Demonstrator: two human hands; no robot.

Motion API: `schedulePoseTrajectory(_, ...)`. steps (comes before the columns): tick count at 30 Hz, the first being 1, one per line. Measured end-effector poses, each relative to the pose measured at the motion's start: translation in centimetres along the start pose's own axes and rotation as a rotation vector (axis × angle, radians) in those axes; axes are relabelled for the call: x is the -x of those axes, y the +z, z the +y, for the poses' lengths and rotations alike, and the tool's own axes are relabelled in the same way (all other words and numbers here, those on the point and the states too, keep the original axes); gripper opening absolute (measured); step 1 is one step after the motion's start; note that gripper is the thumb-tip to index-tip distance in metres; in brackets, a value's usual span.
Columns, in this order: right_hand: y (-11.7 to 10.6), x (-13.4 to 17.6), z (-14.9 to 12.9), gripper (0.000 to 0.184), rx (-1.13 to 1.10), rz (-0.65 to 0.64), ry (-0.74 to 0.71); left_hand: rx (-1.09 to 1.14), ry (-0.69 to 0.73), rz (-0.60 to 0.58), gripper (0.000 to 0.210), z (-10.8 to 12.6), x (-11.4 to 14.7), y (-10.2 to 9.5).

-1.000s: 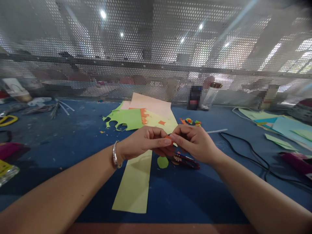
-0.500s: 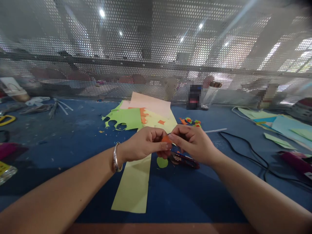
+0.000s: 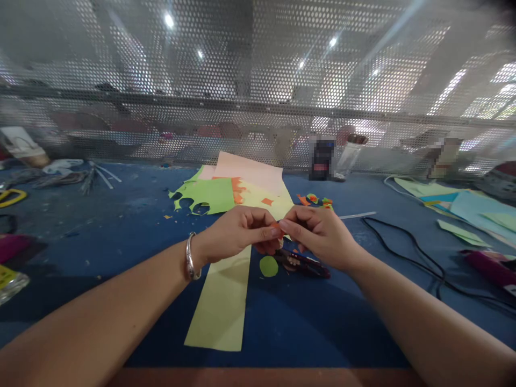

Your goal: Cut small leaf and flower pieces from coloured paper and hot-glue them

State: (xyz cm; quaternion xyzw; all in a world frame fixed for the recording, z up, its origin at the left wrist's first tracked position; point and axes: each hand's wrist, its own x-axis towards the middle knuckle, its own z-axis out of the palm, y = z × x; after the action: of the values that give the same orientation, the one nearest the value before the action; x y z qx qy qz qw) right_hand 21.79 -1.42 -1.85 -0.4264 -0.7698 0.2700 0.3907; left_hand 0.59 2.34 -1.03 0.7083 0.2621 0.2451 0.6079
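A small piece of orange paper [image 3: 276,228] is pinched between the fingers of my left hand [image 3: 248,230] and my right hand [image 3: 318,232], which meet at the middle of the view. Both hands are closed on it, and the fingers hide most of the piece. Just below them on the blue table lie a green paper circle [image 3: 268,266] and a dark long-shaped tool [image 3: 308,265], partly covered by my right hand. A pale yellow paper strip [image 3: 220,309] runs under my left hand. Behind my right hand sit small orange and green paper pieces [image 3: 312,199].
Green paper with round cut-outs [image 3: 213,194] and a pink sheet [image 3: 253,169] lie behind my hands. A black cord [image 3: 419,250] crosses the right side, near coloured sheets [image 3: 467,207]. Yellow-handled scissors [image 3: 14,198] rest at the left. A perforated metal screen [image 3: 226,80] stands at the back.
The orange paper shows less between my fingertips than before, more covered by the fingers. My left hand has shifted very slightly; the things on the table stay where they were.
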Motion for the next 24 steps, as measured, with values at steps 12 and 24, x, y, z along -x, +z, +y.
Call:
schedulePoseTrajectory(12,0.0,-0.4,0.7,0.026,0.565,-0.138,0.087,-0.916,-0.240,-0.090,0.034,0.4,0.7,-2.7)
schedulePoseTrajectory(24,0.1,-0.5,0.7,0.026,0.679,-0.234,0.099,-1.035,-0.017,-0.053,0.027,-0.5,0.5,0.7)
